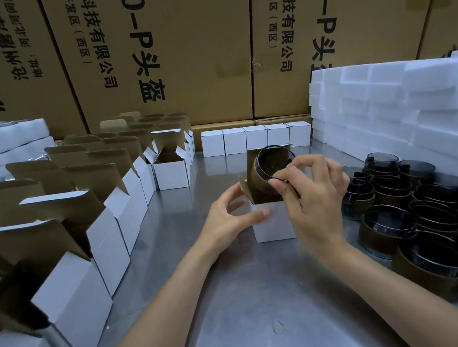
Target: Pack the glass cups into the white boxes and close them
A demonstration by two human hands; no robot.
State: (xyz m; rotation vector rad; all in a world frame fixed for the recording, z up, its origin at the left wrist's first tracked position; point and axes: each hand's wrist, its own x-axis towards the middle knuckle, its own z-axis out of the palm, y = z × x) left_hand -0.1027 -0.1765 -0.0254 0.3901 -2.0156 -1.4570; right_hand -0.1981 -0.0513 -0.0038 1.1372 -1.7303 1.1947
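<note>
Right hand (308,192): fingers (284,185) pinched together on the near rim of a glass cup (272,168), which is tilted with its mouth toward the camera.
Glass cup: dark glass with a brown band around its wall, held over the open top of a white box (271,225), between the raised flaps.
Left hand (233,216): fingers curled around the left side of the white box, thumb across its front face.
White box: upright on the metal table (238,302), at the centre, brown inner flaps (245,190) open.
Open boxes (106,217): rows along the left side of the table, lids raised, brown inside.
Closed boxes (256,138): five white cubes in a row at the far edge of the table, touching side by side.
Loose cups (416,208): a dense cluster on the right of the table, mouths up, each with a brown band.
Foam blocks (386,102): white, stacked behind the loose cups; more on the far left.
Cartons (192,48): large, brown, printed, forming the back wall.
</note>
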